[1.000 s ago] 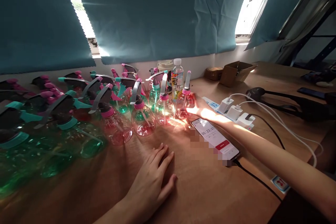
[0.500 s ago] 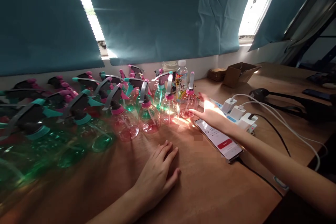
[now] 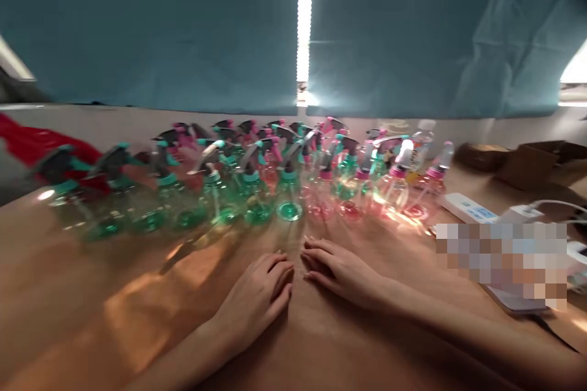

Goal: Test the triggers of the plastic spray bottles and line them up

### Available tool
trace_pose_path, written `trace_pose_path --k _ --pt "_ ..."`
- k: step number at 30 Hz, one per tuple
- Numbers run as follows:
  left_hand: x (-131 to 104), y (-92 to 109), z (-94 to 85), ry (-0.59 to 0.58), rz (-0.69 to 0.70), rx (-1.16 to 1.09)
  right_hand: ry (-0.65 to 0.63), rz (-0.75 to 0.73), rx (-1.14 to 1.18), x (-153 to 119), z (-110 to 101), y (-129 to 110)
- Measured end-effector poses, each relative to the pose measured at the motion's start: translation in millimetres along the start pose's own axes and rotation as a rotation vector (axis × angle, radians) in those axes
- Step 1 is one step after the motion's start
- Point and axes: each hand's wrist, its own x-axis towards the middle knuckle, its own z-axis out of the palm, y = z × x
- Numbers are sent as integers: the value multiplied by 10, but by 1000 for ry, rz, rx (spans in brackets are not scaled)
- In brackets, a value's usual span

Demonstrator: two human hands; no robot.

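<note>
My left hand (image 3: pixel 257 293) rests palm down on the wooden table (image 3: pixel 293 354), its fingers stretched forward with nothing in them. Just right of it my right hand (image 3: pixel 342 272) lies with its fingers extended toward the left, also holding nothing; a narrow gap separates the two. Beyond both hands stand rows of clear spray bottles, the front ones including a green bottle (image 3: pixel 289 204) and a pink bottle (image 3: pixel 351 204). Their trigger heads are dark or grey with teal or pink parts. Neither hand touches a bottle.
At the right are a partly pixelated phone (image 3: pixel 516 300), a power strip (image 3: pixel 472 209) with white chargers and cables, and an open cardboard box (image 3: pixel 536 165). A clear drink bottle (image 3: pixel 422 145) stands behind the pink ones. Red cloth (image 3: pixel 59 143) lies at the far left.
The view has turned left. My right hand has moved from above the phone and power strip to beside my left hand, which stays on the table.
</note>
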Motion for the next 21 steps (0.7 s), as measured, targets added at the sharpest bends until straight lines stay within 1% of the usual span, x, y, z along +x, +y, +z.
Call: trace_pose_path --k 3,5,8,9,12,14,16,17,19,21 --pt "-452 -213 -269 54 -148 -13 -58 -58 21 370 307 -205" --pt "-712 -367 -434 131 -273 -28 -96 -91 27 611 494 -369" --pt "-1031 -659 -657 318 -539 -89 -138 -157 31 970 747 -633" --pt "-1121 -776 -726 403 -615 -170 -146 -180 30 1092 829 -719" --pt "-1344 -1156 -934 551 -753 -220 -183 -250 44 1460 1090 -953" --pt "-1439 -1413 -1080 668 -826 -215 -192 -268 47 1697 1281 -1088" --pt "-1472 -1655 -1231 777 -876 -189 -202 -275 47 1912 1468 -1208" --pt "-1464 -1768 -1304 831 -889 -171 -201 -277 48 2006 1551 -1263" --pt "-1401 -1973 -1434 903 -898 -158 -194 -283 50 2160 1688 -1361" --pt "-1297 -2146 -1528 928 -885 -175 -185 -293 49 2267 1778 -1437"
